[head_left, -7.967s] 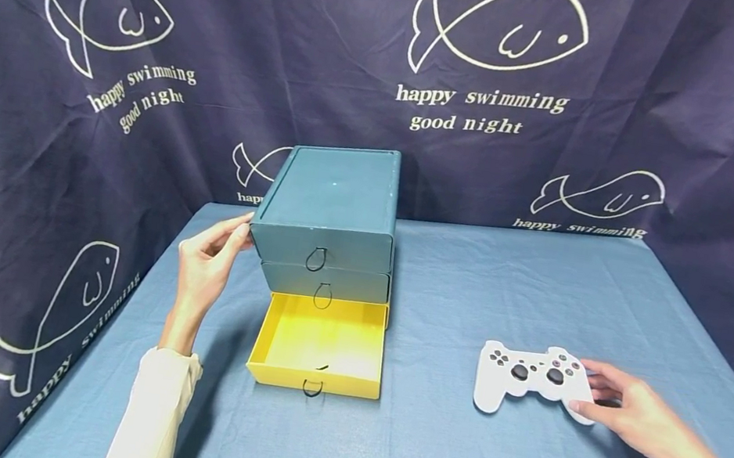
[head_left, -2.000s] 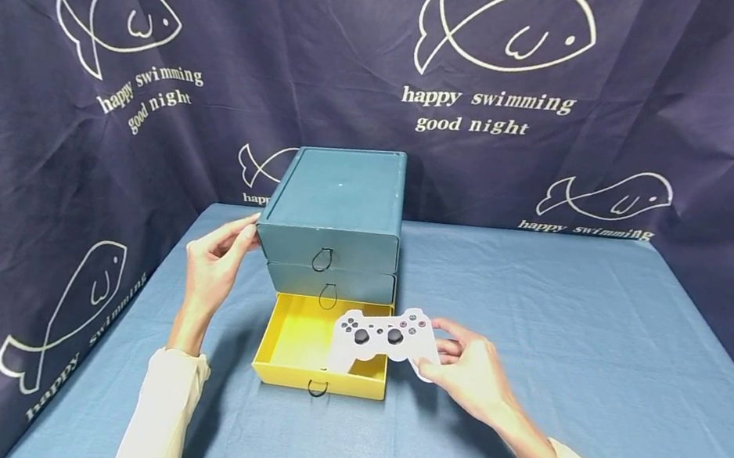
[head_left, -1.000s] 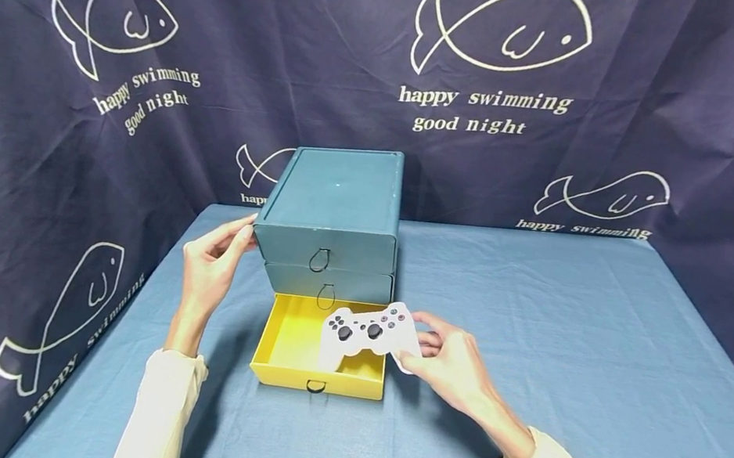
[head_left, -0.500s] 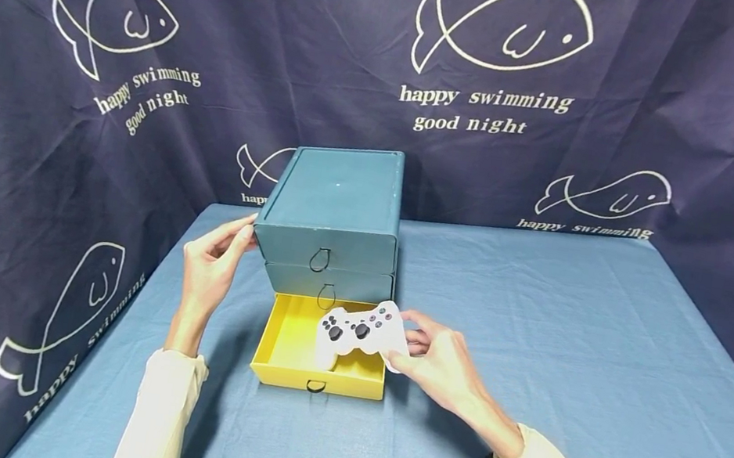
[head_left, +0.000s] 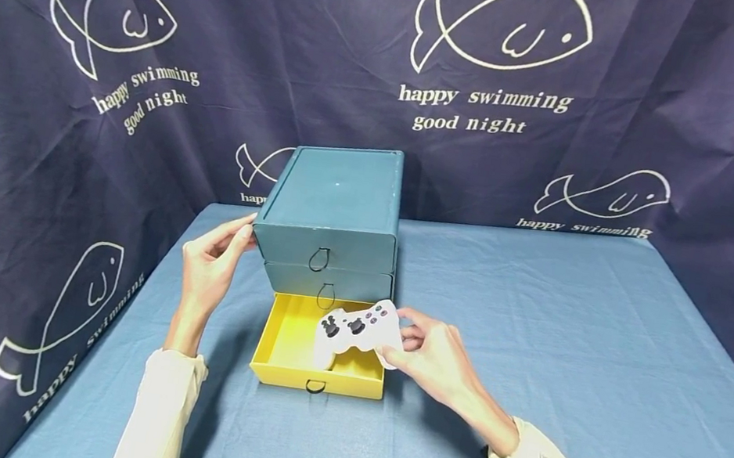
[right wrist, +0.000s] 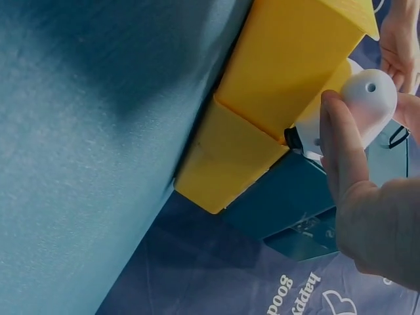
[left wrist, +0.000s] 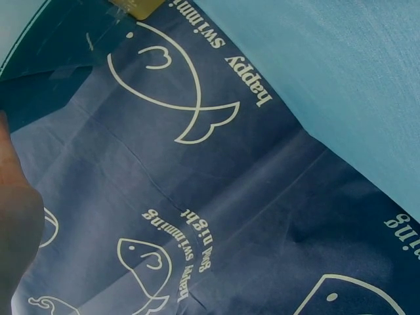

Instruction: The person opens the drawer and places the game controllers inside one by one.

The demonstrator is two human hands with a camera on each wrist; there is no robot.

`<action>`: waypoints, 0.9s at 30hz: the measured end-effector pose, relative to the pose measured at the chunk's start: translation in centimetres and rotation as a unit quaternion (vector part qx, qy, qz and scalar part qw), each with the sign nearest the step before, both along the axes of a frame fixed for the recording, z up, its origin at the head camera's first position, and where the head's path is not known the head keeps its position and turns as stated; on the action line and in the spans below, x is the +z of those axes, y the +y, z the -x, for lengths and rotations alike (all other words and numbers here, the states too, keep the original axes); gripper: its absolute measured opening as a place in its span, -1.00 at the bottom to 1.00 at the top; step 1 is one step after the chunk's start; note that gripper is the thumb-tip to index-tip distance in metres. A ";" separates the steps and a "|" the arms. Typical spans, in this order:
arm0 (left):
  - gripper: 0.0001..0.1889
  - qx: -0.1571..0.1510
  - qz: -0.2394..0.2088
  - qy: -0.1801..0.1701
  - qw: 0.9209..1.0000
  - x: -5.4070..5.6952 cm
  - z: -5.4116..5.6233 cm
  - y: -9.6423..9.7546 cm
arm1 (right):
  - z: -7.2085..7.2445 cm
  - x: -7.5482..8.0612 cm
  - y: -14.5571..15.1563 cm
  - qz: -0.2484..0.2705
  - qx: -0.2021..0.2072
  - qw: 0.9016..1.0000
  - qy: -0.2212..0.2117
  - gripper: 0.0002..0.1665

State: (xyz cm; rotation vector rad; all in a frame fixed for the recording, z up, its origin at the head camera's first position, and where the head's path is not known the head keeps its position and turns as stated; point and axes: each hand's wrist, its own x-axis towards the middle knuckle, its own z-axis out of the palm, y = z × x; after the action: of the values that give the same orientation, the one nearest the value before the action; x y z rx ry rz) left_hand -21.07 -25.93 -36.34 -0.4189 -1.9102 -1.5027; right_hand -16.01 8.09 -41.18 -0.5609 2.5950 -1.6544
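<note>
A white game controller (head_left: 374, 333) hangs tilted over the pulled-out yellow drawer (head_left: 288, 377), its left grip inside the drawer. My right hand (head_left: 436, 362) pinches the controller's right grip between thumb and fingers. In the right wrist view, the end of the controller (right wrist: 374, 108) shows beside the fingers. The drawer is the lowest of a dark teal drawer cabinet (head_left: 337, 193). At the cabinet's upper left front corner, my left hand (head_left: 209, 261) rests its fingertips against the side. Whether the controller touches the drawer's floor cannot be made out.
Above the yellow drawer, two teal drawers with black loop pulls (head_left: 319, 258) are pushed in. Blue cloth covers the table (head_left: 540, 310). A navy curtain with fish drawings (head_left: 496, 34) hangs behind and at the sides.
From the right of the table, my right hand has carried the controller left over the yellow drawer. Lately it has edged further left and tilted more. The left hand stays at the cabinet.
</note>
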 end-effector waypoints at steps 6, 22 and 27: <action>-0.73 0.004 0.005 0.001 1.000 0.0 0.0 -0.1 | 0.1 0.3 -0.1 -0.007 0.004 1.000 0.006 -0.35; -0.73 0.000 0.001 0.000 1.000 -0.2 0.2 0.0 | 0.0 0.4 -1.9 -0.020 0.042 0.999 0.024 -0.50; -0.73 0.001 0.002 -0.003 1.000 -0.2 0.1 -0.1 | 0.2 0.3 -2.3 -0.022 0.042 0.999 0.027 -0.50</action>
State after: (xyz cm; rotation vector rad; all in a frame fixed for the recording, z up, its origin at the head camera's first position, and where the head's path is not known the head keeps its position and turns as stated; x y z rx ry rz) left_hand -21.18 -26.06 -36.52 -0.4148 -1.9178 -1.5000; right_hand -16.22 5.79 -40.86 -0.7116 2.5983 -1.5764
